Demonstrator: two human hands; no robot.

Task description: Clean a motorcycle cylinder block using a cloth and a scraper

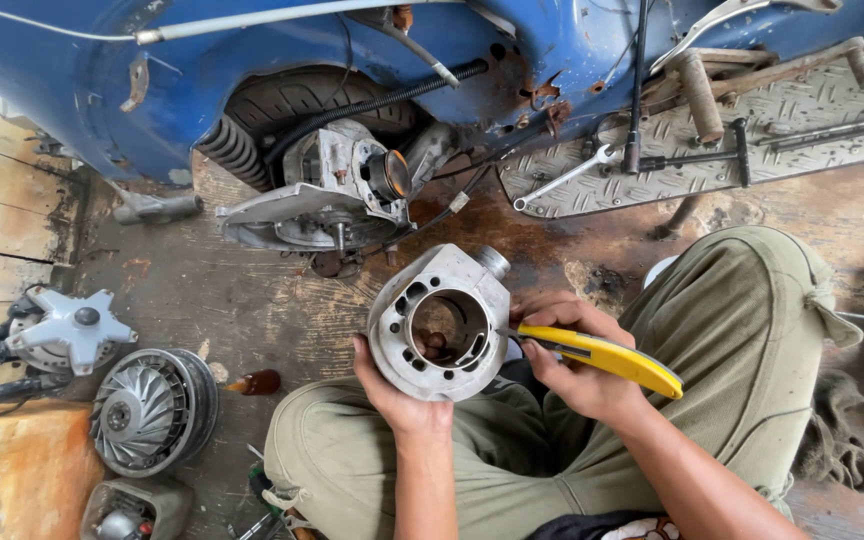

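The engine cylinder (440, 322) at frame centre is cupped firmly in the left hand (392, 385). The yellow-handled knife (592, 352) is clasped in the closed right hand (577, 375); its blade is best kept flat against the cylinder's rim, scraped lightly

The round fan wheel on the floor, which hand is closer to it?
Left. The left hand, holding the engine cylinder, is nearer the fan wheel; the right hand is farther right.

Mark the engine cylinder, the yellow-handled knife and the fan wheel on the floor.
engine cylinder (404, 345): head view, on its outer rim.
yellow-handled knife (612, 357): head view, mid handle.
fan wheel (147, 410): head view, on its blades.
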